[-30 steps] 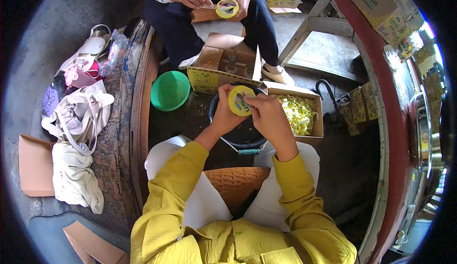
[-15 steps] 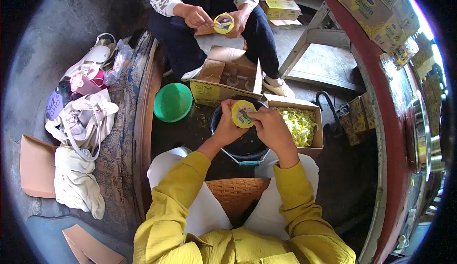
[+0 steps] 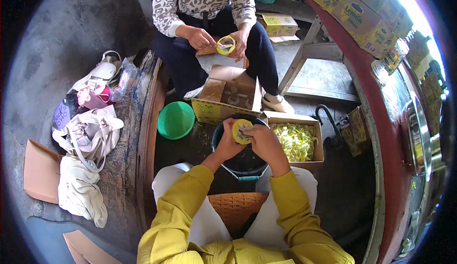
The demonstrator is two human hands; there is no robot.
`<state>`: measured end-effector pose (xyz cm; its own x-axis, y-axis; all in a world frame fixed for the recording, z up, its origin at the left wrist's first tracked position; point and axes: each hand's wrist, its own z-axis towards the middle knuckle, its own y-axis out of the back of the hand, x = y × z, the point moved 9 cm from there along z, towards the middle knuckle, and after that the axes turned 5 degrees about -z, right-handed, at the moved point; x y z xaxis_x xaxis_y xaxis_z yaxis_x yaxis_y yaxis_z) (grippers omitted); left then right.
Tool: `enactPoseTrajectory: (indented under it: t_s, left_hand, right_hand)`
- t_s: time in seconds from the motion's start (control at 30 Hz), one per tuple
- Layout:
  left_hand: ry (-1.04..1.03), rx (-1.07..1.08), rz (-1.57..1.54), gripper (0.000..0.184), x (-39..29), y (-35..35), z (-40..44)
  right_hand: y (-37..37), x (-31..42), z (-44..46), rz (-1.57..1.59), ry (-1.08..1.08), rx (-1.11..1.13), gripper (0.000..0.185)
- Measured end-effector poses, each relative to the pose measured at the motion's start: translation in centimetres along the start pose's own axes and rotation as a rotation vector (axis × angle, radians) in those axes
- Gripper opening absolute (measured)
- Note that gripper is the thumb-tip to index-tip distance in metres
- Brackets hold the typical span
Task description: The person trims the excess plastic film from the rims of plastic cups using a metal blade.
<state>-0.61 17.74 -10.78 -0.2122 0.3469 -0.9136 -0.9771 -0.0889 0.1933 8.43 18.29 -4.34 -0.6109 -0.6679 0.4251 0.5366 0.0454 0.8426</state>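
A small round cup with a yellow rim and printed lid [image 3: 242,131] is held over a dark bucket [image 3: 240,165]. My left hand [image 3: 227,142] wraps around its left side. My right hand [image 3: 265,141] is closed at its right edge, thumb and fingers pressed to the printed lid; whether it pinches a loose piece, I cannot tell. To the right of my hands stands a cardboard box of yellow-green shreds [image 3: 294,141]. An open carton [image 3: 214,109] with clear bottle-like things inside stands beyond the bucket.
Opposite sits a co-worker, whose hands [image 3: 202,38] hold a similar yellow-rimmed cup [image 3: 226,45]. A green basin [image 3: 175,120] lies left of the bucket. Bags [image 3: 93,130] rest on the bench at left. Printed lemon cartons [image 3: 354,14] stand on the red-edged table at right.
The view has shifted, so most things sit slightly lower. The cup in my hands has tilted, and its printing shows less clearly. My right fingers have moved along its edge.
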Motion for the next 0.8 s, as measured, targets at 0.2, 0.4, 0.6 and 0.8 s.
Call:
enactPoseTrajectory:
  t_s: [0.2,0.4,0.6,0.8]
  left_hand:
    - [0.047,-0.041,-0.01,0.067,1.9,0.5,0.1]
    - [0.084,-0.079,0.048,0.066,3.9,1.4,-0.1]
    - [0.18,-0.044,0.316,0.062,6.9,0.9,-0.9]
    - [0.248,0.185,0.755,0.062,9.6,-1.8,-2.4]
  right_hand:
    - [0.5,-1.1,-0.4,0.045,-0.015,0.068,0.024]
    - [2.3,-3.4,-1.0,0.097,-0.083,0.028,0.028]
    - [3.4,-6.9,-1.8,0.205,-0.272,0.007,0.029]
    - [4.1,-7.1,-2.1,0.215,-0.263,-0.016,0.033]
